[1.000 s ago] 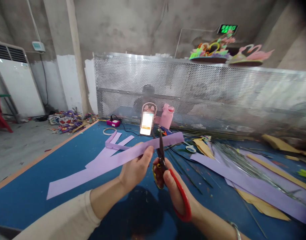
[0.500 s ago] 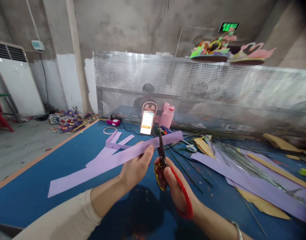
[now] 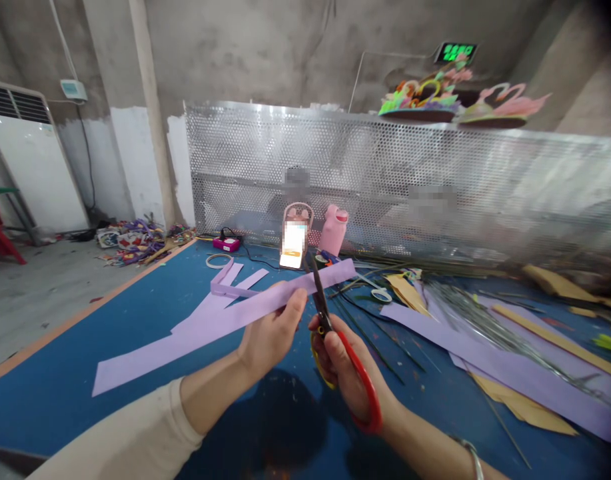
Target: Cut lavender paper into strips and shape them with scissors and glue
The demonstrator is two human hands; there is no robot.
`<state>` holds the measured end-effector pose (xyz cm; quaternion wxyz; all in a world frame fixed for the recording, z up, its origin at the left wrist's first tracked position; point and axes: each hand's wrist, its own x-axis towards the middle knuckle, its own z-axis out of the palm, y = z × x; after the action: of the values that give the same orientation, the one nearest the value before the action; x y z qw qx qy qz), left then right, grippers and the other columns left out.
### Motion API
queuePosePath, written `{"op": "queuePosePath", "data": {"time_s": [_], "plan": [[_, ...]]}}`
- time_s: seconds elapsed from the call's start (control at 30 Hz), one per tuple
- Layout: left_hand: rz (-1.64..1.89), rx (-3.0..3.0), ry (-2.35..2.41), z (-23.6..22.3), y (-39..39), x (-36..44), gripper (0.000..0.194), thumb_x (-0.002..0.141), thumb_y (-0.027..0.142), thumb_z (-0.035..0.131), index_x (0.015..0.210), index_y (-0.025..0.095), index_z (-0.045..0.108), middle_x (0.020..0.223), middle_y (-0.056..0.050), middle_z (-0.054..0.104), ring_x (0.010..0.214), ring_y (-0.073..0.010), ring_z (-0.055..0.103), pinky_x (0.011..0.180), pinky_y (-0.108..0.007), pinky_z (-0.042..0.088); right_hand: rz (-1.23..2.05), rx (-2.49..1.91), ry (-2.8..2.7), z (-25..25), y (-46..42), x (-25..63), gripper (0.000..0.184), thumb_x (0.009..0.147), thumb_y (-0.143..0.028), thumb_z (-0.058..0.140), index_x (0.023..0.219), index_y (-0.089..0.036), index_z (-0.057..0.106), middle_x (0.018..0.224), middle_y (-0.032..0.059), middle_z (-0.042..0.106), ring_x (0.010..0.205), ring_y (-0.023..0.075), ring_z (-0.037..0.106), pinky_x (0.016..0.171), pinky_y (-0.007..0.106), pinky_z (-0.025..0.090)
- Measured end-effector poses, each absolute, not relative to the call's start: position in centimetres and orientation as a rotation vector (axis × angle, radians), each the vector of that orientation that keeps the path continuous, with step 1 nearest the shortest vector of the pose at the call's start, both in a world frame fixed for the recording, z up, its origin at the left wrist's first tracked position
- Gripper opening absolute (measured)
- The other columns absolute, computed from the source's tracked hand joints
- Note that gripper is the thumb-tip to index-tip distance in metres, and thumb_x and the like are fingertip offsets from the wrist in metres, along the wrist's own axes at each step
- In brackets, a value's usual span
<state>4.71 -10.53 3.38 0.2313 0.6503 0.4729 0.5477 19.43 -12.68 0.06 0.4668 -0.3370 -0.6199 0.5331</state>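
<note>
A long lilac paper strip (image 3: 185, 347) slants up across the view, pinched near its right part by my left hand (image 3: 275, 323). My right hand (image 3: 352, 363) grips scissors (image 3: 369, 393) with red handles, a yellow inner edge and dark blades. The blades cross the strip just right of my left thumb, and a short end of the strip sticks out beyond them. Whether the paper is cut there I cannot tell. Behind my left hand lie more lilac strips (image 3: 198, 315), one of them folded.
A lit phone (image 3: 292, 245) stands at the back beside a pink bottle (image 3: 334, 230). A roll of tape (image 3: 219, 261) and a magenta power box (image 3: 226, 244) lie back left. Lilac strips (image 3: 460, 350), wires (image 3: 490, 320) and tan paper (image 3: 522, 403) cover the right side. A perforated metal panel (image 3: 245, 153) rises behind.
The strip and both hands stay nearly in place. The strip's right end has shifted slightly left, and the scissor blades have tilted a little left across it.
</note>
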Motion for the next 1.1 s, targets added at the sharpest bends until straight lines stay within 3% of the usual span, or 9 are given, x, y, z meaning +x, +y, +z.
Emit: {"op": "queuePosePath", "data": {"time_s": [0.27,0.5,0.67,1.1], "plan": [[1.507,1.759,1.285,3.5,-10.6,4.7,0.04,0.09,0.042,0.042,0.057,0.023,0.049,0.048,0.003,0.049,0.057,-0.0147,0.053,0.065,-0.026,0.044,1.3,-0.875,-1.534,0.0,-12.7,19.4,0.047,0.084,-0.066,0.047,0.099,-0.022,0.045,0.064,-0.0068,0.03,0.048,0.0085,0.025,0.04,0.022,0.02],[1.502,1.726,1.305,3.8,-10.6,4.7,0.039,0.09,0.04,0.042,0.056,0.023,0.048,0.048,0.003,0.048,0.062,-0.0165,0.057,0.069,-0.028,0.045,1.093,-0.737,-1.744,-0.5,-12.4,20.1,0.05,0.089,-0.065,0.036,0.113,-0.023,0.046,0.087,0.002,0.045,0.069,0.0156,0.041,0.059,0.028,0.038],[1.502,1.762,1.309,3.7,-10.5,4.6,0.04,0.091,0.041,0.04,0.056,0.023,0.046,0.05,0.002,0.047,0.065,-0.0169,0.058,0.074,-0.029,0.044,1.102,-0.76,-1.771,-0.7,-12.5,20.2,0.049,0.089,-0.065,0.037,0.115,-0.024,0.045,0.092,0.0029,0.047,0.072,0.0162,0.042,0.061,0.028,0.038],[1.484,1.806,1.29,3.5,-10.6,4.7,0.039,0.091,0.04,0.042,0.058,0.023,0.054,0.047,0.003,0.048,0.06,-0.016,0.056,0.068,-0.027,0.044,1.097,-0.782,-1.765,-0.5,-12.7,20.3,0.048,0.089,-0.063,0.039,0.117,-0.025,0.046,0.092,0.0032,0.048,0.069,0.0153,0.041,0.059,0.028,0.038]]}}
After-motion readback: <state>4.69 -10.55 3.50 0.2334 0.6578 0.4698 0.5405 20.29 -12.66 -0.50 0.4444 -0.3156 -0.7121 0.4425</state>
